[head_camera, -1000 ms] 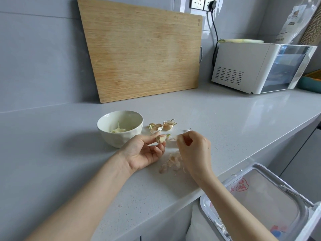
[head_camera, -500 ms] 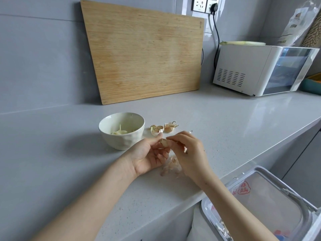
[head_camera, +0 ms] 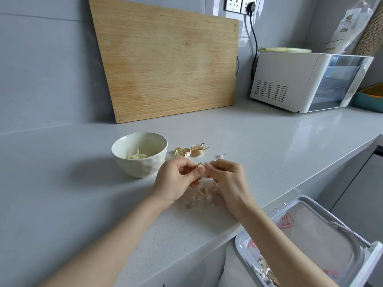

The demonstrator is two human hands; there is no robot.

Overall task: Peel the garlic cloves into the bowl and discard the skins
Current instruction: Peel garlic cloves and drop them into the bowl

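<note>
Nearest me, I'm seeing the grey-rimmed, white-lined waste bin (head_camera: 300, 197) standing open below the counter edge, with a few pale skins lying inside. On the pale grey speckled countertop (head_camera: 269, 154), a heap of papery pinkish skins (head_camera: 202, 196) is waiting to be discarded. Just above it, the left hand (head_camera: 176, 181) and right hand (head_camera: 228, 179) are meeting, both pinching one small tan garlic clove (head_camera: 200, 165), its skin curling off the tip. Beyond, the white ceramic bowl (head_camera: 138, 166) is holding a few creamy peeled cloves (head_camera: 136, 156), so I'm judging us well along. Farther out, two unpeeled cloves (head_camera: 182, 152), brownish skins flaring, are sitting right of the bowl and waiting their turn.
</note>
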